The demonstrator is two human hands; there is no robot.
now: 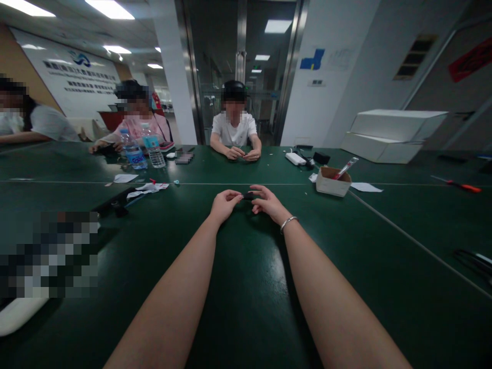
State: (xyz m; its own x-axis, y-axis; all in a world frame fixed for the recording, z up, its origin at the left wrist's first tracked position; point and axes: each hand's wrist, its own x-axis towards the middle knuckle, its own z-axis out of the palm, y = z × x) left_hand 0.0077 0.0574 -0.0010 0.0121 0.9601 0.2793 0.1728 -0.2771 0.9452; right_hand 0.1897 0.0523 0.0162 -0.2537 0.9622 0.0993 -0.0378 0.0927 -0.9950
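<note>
Over the green table (246,287), both arms reach forward and the hands nearly meet. My left hand (225,206) pinches a small black object (248,196) between thumb and fingertips; its kind is too small to make out. To its right, my right hand (269,204), with a silver bangle (288,223) at the wrist, has its fingers apart around the other end of the black object. Whether those fingers touch it I cannot tell.
Two water bottles (154,146) stand at the back left near paper scraps (148,189). A small open box (333,182) holds a packet. White boxes (388,136) are stacked at the back right, beyond a screwdriver (463,185). A person (234,128) sits opposite; others sit left.
</note>
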